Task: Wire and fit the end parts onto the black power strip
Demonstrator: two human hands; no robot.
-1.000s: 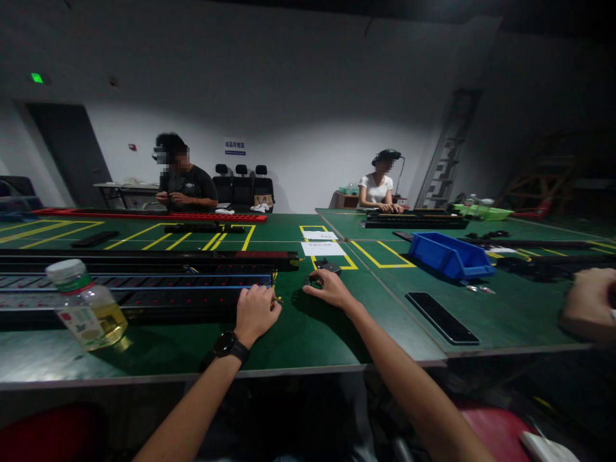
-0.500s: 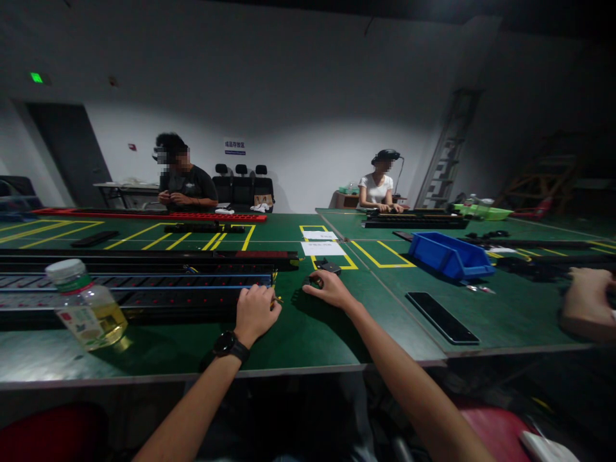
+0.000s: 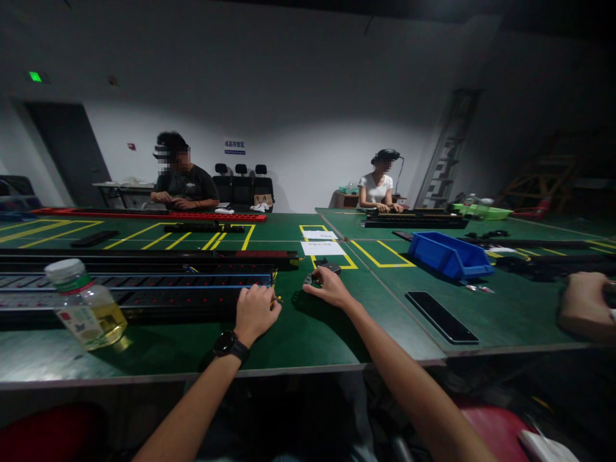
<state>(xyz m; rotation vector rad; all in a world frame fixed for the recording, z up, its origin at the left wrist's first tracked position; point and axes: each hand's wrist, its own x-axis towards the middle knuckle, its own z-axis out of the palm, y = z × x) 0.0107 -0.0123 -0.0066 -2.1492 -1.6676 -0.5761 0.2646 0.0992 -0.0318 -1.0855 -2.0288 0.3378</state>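
Note:
My left hand (image 3: 256, 312), with a dark watch (image 3: 225, 344) on the wrist, is closed over the right end of a long black rail (image 3: 178, 299) with blue edges and red dots. Thin yellow wires (image 3: 278, 298) stick out beside its fingers. To the right, my right hand (image 3: 331, 289) pinches a small dark toothed part (image 3: 308, 280) just above the green table (image 3: 308, 343). Directly behind that hand lies a small black block (image 3: 330, 266), partly covered by the fingers.
A drink bottle (image 3: 86, 305) stands on the left, a phone (image 3: 441, 317) and a blue bin (image 3: 450, 255) on the right. Paper labels (image 3: 320, 248) lie ahead. Two people work across the table; another person's hand (image 3: 584, 301) is at the right edge.
The small dark part in my right hand has turned and shows more of its face. My left hand stays in place. The person across on the left has lowered their hands.

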